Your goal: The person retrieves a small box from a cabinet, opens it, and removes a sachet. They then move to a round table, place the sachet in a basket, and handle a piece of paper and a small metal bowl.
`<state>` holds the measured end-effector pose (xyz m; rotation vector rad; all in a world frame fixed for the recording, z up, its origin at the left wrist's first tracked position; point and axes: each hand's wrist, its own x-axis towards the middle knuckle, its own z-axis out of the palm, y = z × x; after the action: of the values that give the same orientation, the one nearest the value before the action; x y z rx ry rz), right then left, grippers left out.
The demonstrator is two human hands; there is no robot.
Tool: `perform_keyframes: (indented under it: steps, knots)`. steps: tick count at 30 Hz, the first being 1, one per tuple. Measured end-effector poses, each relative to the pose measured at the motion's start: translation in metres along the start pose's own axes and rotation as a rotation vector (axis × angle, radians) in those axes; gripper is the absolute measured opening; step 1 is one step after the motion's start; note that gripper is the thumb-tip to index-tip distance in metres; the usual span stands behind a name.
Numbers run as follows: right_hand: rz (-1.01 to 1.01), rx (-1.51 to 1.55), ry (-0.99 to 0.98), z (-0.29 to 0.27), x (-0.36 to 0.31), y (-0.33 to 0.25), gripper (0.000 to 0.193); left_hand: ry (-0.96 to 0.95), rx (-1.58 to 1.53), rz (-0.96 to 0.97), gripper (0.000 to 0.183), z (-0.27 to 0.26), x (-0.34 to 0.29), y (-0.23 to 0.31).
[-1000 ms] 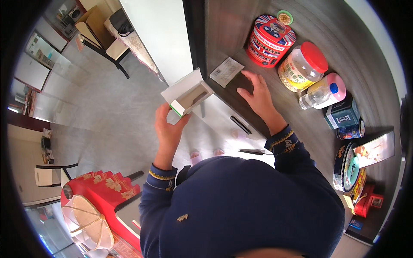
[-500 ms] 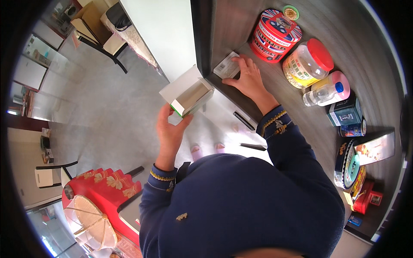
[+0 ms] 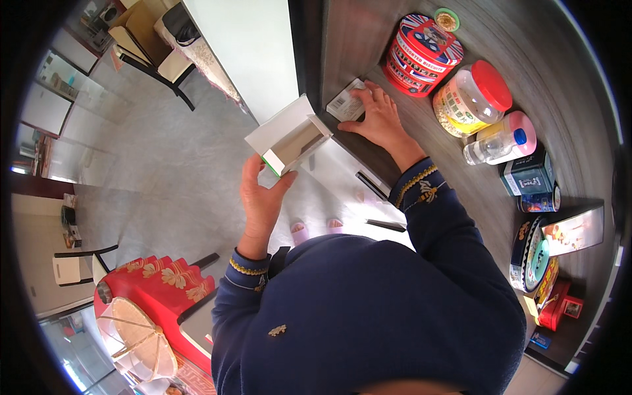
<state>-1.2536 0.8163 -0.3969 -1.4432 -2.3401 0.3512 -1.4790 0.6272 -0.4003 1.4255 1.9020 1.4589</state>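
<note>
My left hand point(image 3: 263, 194) grips an empty-looking white cardboard box point(image 3: 279, 136) by its lower end, thumb and fingers on opposite sides. The box's flap stands up and its inside faces me; a green edge shows near the fingers. On the dark wood shelf, my right hand point(image 3: 382, 122) rests over a small flat white box point(image 3: 345, 103) in the corner by the side panel. Its thumb and fingers are at the box's edge, spread apart. Part of that small box is hidden under the hand, and I cannot tell whether the fingers press on it.
Along the shelf point(image 3: 421, 135) stand a red biscuit tin point(image 3: 423, 56), a red-lidded plastic jar point(image 3: 473, 99), a blue-capped bottle point(image 3: 494, 146) and a dark green box point(image 3: 528, 172). Farther down are a picture frame point(image 3: 575, 230) and several tins. A red-covered table point(image 3: 148, 289) stands at lower left.
The white cardboard box in my left hand has shifted very slightly up and right. My right hand stays at the small white box, almost unmoved.
</note>
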Motion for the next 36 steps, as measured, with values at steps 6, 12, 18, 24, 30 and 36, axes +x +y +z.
perform_keyframes:
  steps: [6,12,18,24,30,36]
  knots:
    - [-0.013,-0.056,0.024,-0.001,-0.004,0.005,0.089,0.020,0.080,0.140,0.060,0.002,0.001,0.010]
    - [-0.018,-0.063,-0.010,-0.006,-0.002,0.011,0.090,0.031,0.134,0.256,0.062,0.004,0.004,0.031]
    - [0.005,-0.064,-0.045,-0.010,0.004,0.007,0.090,0.040,0.078,0.222,0.055,0.012,0.006,0.026]
    - [0.007,-0.080,0.019,-0.001,0.005,0.004,0.090,0.011,-0.098,0.072,0.048,0.015,0.005,0.017]
    - [0.030,-0.040,0.045,-0.003,0.002,0.001,0.090,0.010,-0.117,-0.001,0.044,0.009,0.005,0.019]
    - [0.042,-0.038,0.084,-0.004,0.001,0.004,0.092,0.016,-0.085,-0.004,0.042,0.008,0.007,0.018]
